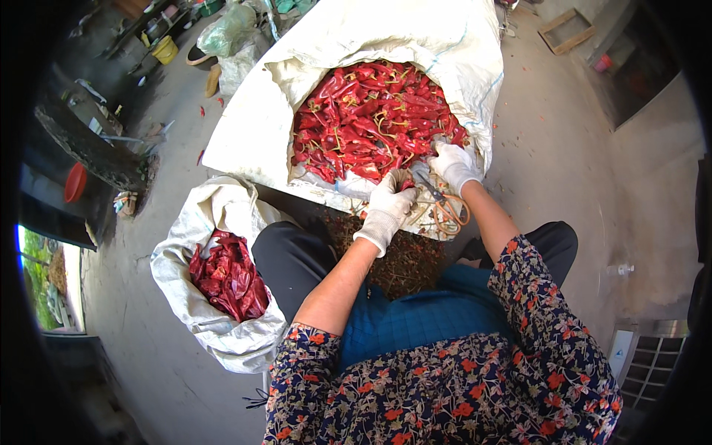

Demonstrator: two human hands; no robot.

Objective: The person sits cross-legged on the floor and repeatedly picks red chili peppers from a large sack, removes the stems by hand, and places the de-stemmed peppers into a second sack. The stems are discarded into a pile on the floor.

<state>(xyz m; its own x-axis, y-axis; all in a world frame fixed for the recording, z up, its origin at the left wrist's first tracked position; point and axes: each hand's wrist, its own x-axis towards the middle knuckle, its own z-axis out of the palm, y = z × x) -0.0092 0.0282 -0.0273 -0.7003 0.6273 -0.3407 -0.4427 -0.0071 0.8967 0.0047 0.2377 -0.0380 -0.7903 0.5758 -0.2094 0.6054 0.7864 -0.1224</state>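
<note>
Dried red peppers (372,117), many with pale stems, fill the mouth of a large white woven sack (250,128) in front of me. Both hands wear whitish work gloves. My left hand (389,203) grips a red pepper (408,184) at the sack's lower edge; the glove's fingertips are stained. At the right side of the opening, my right hand (455,164) touches the edge of the pile; its fingertips are partly hidden, so I cannot tell whether it grips anything. Orange-handled scissors (449,213) lie between my hands on a pale board (425,225) scattered with stem bits.
A smaller white sack (183,289) holding red peppers (231,278) stands by my left knee. Stems and scraps are heaped between my legs (409,270). Farther off are a yellow bucket (165,50), a tree trunk (92,144) and a wooden frame (566,30).
</note>
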